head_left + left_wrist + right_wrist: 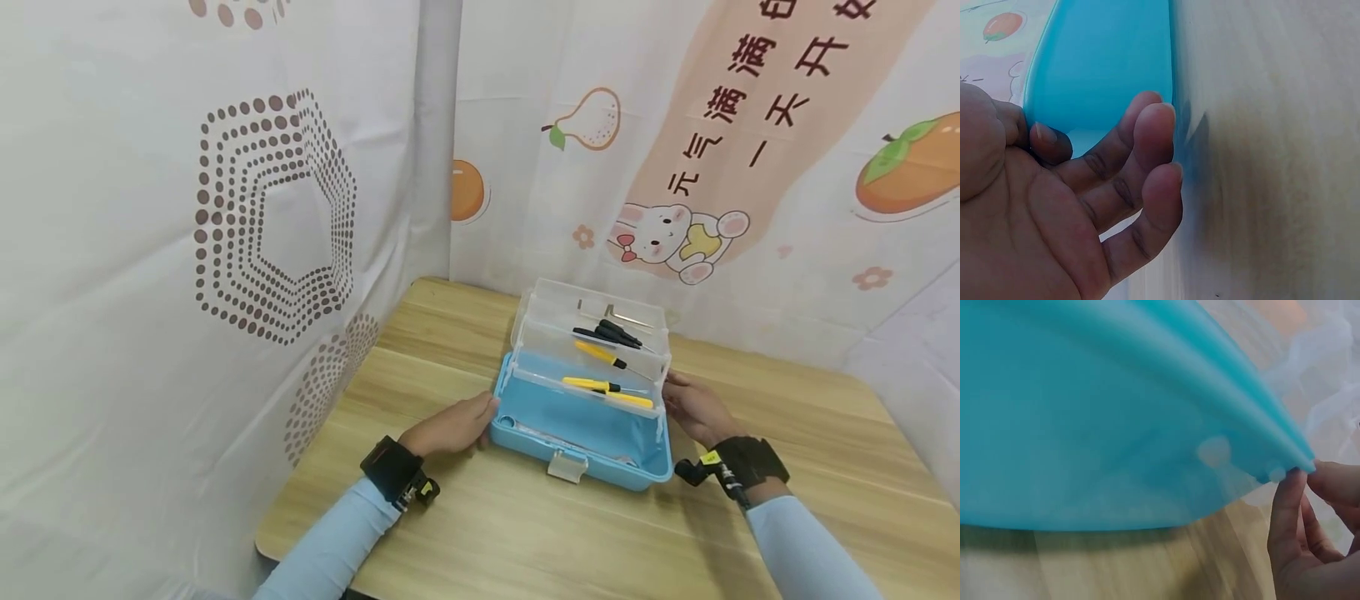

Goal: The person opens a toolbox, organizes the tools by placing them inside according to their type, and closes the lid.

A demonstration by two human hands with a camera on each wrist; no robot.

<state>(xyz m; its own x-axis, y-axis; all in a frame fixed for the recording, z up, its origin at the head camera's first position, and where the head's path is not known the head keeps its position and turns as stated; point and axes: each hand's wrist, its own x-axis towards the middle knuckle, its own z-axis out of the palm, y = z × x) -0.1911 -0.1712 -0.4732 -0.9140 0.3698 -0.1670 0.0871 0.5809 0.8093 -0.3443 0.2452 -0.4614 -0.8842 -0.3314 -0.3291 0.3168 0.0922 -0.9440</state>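
Observation:
A light blue toolbox (547,408) stands on the table with its lid up and its clear trays (540,337) raised. My left hand (453,425) holds its left side; the left wrist view shows the thumb at the rim and curved fingers by the outer wall. At the back right corner, my right hand (1316,531) pinches the blue rim between thumb and finger. Yellow-handled screwdrivers (592,383), black-handled tools (618,333) and L-shaped hex keys (630,318) lie in the trays. A thin, long item (573,442), its kind unclear, lies along the base's front.
A clear latch (567,467) hangs from the toolbox's front. Wood-grain table (457,533) surface extends around the box. White printed curtains (517,192) hang behind the table and along its left side.

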